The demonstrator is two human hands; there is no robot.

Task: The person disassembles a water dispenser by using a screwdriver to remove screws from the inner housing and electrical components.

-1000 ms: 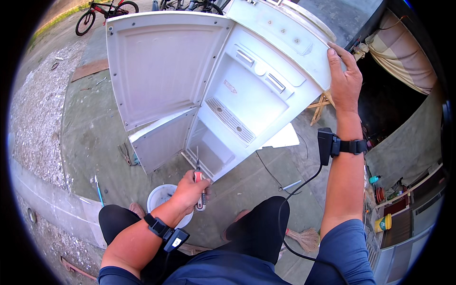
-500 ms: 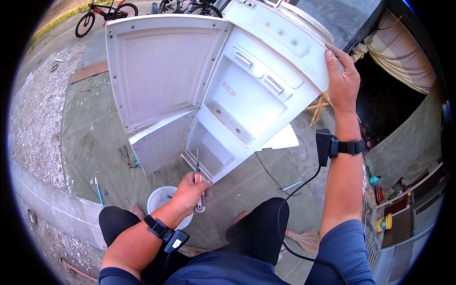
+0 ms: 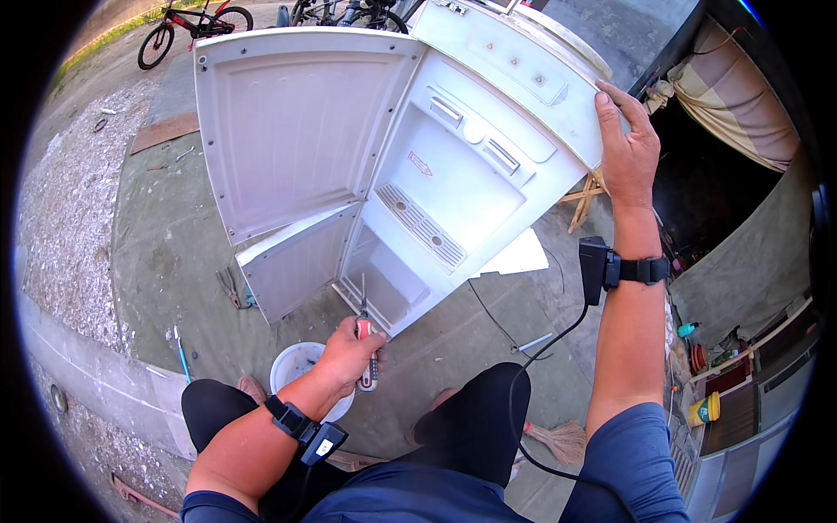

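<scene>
A white water dispenser (image 3: 488, 196) stands tilted before me, its large upper door (image 3: 305, 131) and smaller lower door (image 3: 305, 261) swung out to the left. My right hand (image 3: 629, 144) grips its top right corner, thumb on the front and fingers over the edge. Low down, my left hand (image 3: 347, 353) is closed round the red-and-grey handle of a screwdriver (image 3: 364, 327). The screwdriver's shaft points up in front of the open lower compartment (image 3: 388, 275). Part of the handle is hidden by my fingers.
Behind my left hand stands a white bucket (image 3: 292, 366). Pliers (image 3: 231, 288) lie near the lower door, and a blue pen-like tool (image 3: 182, 353) lies farther left. A straw broom (image 3: 558, 442) is by my right leg. Bicycles (image 3: 187, 26) stand at the back.
</scene>
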